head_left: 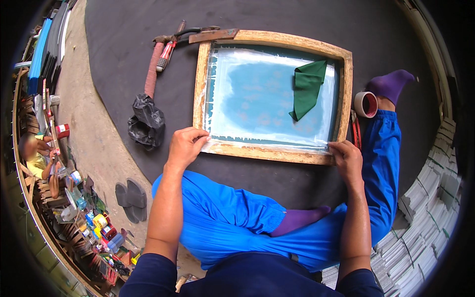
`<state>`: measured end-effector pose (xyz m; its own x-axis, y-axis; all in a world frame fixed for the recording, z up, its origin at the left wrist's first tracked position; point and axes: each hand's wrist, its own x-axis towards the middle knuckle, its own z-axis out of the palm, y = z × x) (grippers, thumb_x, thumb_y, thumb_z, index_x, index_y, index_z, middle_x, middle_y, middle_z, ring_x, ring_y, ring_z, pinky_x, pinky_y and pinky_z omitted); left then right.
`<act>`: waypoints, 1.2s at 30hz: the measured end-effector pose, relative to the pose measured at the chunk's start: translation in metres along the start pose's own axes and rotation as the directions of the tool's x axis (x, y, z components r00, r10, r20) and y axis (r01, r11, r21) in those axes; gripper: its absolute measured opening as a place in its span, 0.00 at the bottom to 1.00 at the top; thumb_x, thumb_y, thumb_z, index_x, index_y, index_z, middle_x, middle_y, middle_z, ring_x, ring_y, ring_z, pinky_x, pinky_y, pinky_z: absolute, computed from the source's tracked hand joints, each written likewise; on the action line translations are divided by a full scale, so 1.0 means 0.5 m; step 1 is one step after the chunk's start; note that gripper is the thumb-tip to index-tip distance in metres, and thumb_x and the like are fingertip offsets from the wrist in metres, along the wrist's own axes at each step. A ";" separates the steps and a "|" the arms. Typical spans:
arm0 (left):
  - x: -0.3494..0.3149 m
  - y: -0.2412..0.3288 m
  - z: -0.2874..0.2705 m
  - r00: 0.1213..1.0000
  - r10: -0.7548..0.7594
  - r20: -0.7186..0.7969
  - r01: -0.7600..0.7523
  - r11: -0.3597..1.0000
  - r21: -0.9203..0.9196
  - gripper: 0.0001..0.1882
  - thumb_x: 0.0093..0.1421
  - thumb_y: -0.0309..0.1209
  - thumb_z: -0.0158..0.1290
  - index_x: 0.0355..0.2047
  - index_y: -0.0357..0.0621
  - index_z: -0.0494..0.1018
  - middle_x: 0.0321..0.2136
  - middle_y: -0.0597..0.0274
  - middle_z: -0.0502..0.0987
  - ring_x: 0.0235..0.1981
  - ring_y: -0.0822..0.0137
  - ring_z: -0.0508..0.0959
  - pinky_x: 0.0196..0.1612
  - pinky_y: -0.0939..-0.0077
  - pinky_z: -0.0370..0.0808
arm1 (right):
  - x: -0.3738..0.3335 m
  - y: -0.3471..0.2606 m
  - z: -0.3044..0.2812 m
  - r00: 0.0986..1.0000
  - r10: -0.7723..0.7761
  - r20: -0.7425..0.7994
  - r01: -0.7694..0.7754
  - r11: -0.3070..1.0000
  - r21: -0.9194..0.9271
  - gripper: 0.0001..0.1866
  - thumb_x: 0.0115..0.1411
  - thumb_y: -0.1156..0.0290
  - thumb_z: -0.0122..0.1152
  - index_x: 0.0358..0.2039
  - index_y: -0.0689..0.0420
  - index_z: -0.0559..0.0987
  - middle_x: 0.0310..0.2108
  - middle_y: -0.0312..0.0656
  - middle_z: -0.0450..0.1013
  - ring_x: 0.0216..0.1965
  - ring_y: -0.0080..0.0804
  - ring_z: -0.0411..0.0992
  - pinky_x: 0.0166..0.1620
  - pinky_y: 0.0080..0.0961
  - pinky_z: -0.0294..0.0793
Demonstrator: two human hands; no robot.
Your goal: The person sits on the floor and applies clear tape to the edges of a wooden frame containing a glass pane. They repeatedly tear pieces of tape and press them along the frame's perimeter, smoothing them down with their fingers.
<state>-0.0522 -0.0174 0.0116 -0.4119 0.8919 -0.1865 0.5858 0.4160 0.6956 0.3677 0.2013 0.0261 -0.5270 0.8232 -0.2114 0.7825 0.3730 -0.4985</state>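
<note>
A screen-printing frame (272, 157) of pale wood lies on the dark mat, its blue mesh (257, 94) bordered in uneven white. My left hand (185, 147) pinches at the frame's near left corner, thumb and fingers together. At the near right corner my right hand (347, 159) is closed in a similar pinch. Between them, a thin pale strip (267, 145), which looks like clear tape, runs along the near rail; its ends are hidden by my fingers. A folded green cloth (308, 89) rests on the mesh at the right.
A hammer with a wrapped handle (154, 69), a red screwdriver (166, 55) and a black plastic bag (146, 121) lie left of the frame. A tape roll (366, 104) sits by my foot. Sandals (131, 200), clutter and a seated person (38, 161) are further left; stacked bundles (425, 213) stand right.
</note>
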 end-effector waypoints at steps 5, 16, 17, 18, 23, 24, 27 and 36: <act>-0.003 0.002 0.003 1.000 0.027 0.016 -0.029 0.992 0.123 0.07 0.56 0.27 0.67 0.35 0.41 0.86 0.28 0.55 0.84 0.28 0.60 0.84 0.33 0.70 0.77 | 0.003 -0.007 -0.006 1.000 -0.015 0.012 0.016 0.999 -0.035 0.06 0.61 0.68 0.68 0.37 0.51 0.88 0.30 0.41 0.78 0.35 0.44 0.80 0.38 0.37 0.77; -0.002 0.018 -0.011 0.998 0.021 0.061 -0.042 0.923 0.383 0.05 0.57 0.34 0.65 0.33 0.51 0.87 0.31 0.63 0.84 0.35 0.56 0.84 0.39 0.61 0.80 | -0.004 -0.009 0.004 1.000 -0.020 0.015 0.022 0.991 -0.135 0.07 0.61 0.70 0.66 0.39 0.51 0.88 0.31 0.42 0.78 0.35 0.46 0.80 0.38 0.39 0.77; -0.003 0.013 -0.014 0.998 0.002 0.062 -0.025 0.924 0.381 0.05 0.58 0.34 0.65 0.33 0.51 0.87 0.31 0.63 0.84 0.35 0.56 0.84 0.39 0.61 0.80 | -0.005 -0.009 0.003 1.000 -0.018 0.010 0.020 0.988 -0.156 0.07 0.61 0.71 0.67 0.39 0.52 0.88 0.30 0.42 0.77 0.35 0.46 0.79 0.37 0.39 0.77; -0.003 0.011 -0.015 0.998 -0.017 0.064 -0.008 0.926 0.378 0.05 0.58 0.34 0.65 0.33 0.51 0.87 0.31 0.63 0.84 0.35 0.56 0.84 0.39 0.60 0.79 | -0.005 -0.010 -0.001 1.000 -0.021 0.001 0.021 0.989 -0.145 0.07 0.61 0.71 0.67 0.39 0.52 0.88 0.30 0.42 0.77 0.35 0.46 0.79 0.37 0.39 0.77; -0.005 0.026 -0.018 0.998 0.052 0.047 -0.065 0.945 0.322 0.05 0.58 0.31 0.64 0.33 0.48 0.86 0.31 0.60 0.84 0.34 0.55 0.84 0.38 0.60 0.79 | -0.002 -0.010 -0.007 0.999 -0.035 -0.036 0.031 0.995 -0.091 0.07 0.62 0.68 0.65 0.39 0.50 0.87 0.31 0.42 0.78 0.35 0.47 0.79 0.37 0.41 0.77; -0.007 0.031 -0.018 0.996 0.082 0.033 -0.088 0.949 0.303 0.04 0.57 0.30 0.64 0.33 0.46 0.86 0.31 0.59 0.83 0.34 0.54 0.84 0.38 0.60 0.79 | -0.005 -0.011 -0.002 0.997 -0.031 -0.065 0.027 0.998 -0.059 0.07 0.62 0.68 0.67 0.39 0.51 0.87 0.31 0.43 0.78 0.34 0.48 0.79 0.38 0.42 0.77; -0.005 0.077 -0.038 0.970 0.241 -0.037 -0.232 0.960 0.159 0.04 0.56 0.25 0.65 0.32 0.41 0.84 0.30 0.55 0.83 0.32 0.53 0.83 0.36 0.62 0.79 | -0.001 -0.018 0.006 0.992 -0.075 -0.106 0.075 0.997 -0.002 0.07 0.60 0.69 0.69 0.40 0.51 0.86 0.30 0.42 0.77 0.33 0.45 0.79 0.36 0.39 0.77; 0.012 0.313 -0.135 0.734 0.676 -0.070 -0.661 0.734 0.158 0.09 0.50 0.19 0.67 0.33 0.37 0.83 0.27 0.57 0.82 0.27 0.60 0.82 0.32 0.68 0.78 | 0.070 -0.211 0.000 0.917 -0.398 -0.034 0.370 0.814 0.448 0.25 0.57 0.61 0.75 0.53 0.56 0.82 0.46 0.44 0.79 0.51 0.41 0.76 0.53 0.37 0.74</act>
<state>-0.0102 0.0410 0.1662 0.0445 0.9232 0.3817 0.8120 -0.2560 0.5245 0.2665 0.1910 0.0714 -0.7836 0.6203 0.0334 0.2928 0.4163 -0.8608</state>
